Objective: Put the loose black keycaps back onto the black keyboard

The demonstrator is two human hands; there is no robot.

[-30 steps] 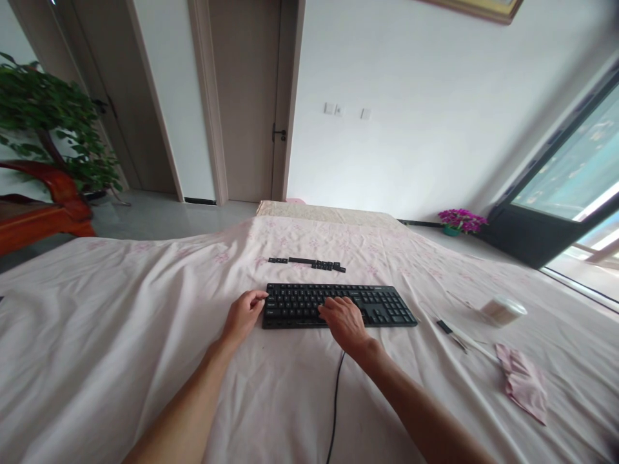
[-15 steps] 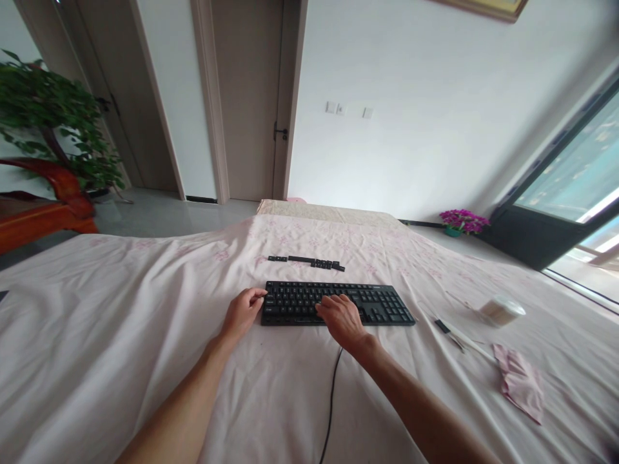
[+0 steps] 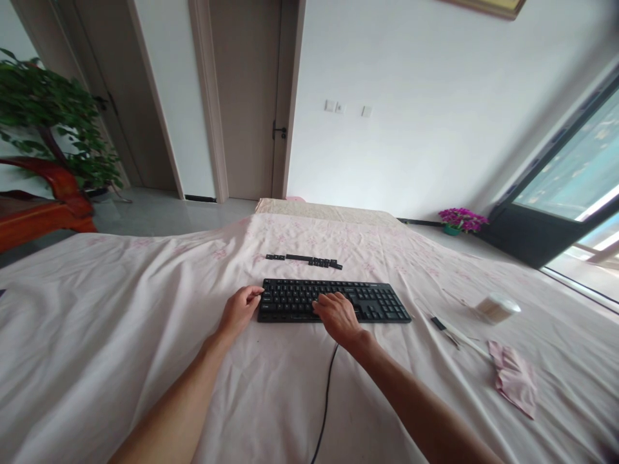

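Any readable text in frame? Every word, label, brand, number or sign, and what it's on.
Nothing readable for certain.
Black keyboard: pale legends on the keys, too small to read; the right hand covers some.
Keyboard's top edge, right of centre: a faint light mark, too small to read.
Loose black keys: too small to read.
Clear tub: no legible label.

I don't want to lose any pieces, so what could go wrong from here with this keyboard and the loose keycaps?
The loose keycaps lie on the creased floral cloth, so a tug on it might scatter them. The black cable runs between the forearms, so one could snag it and shift the keyboard.
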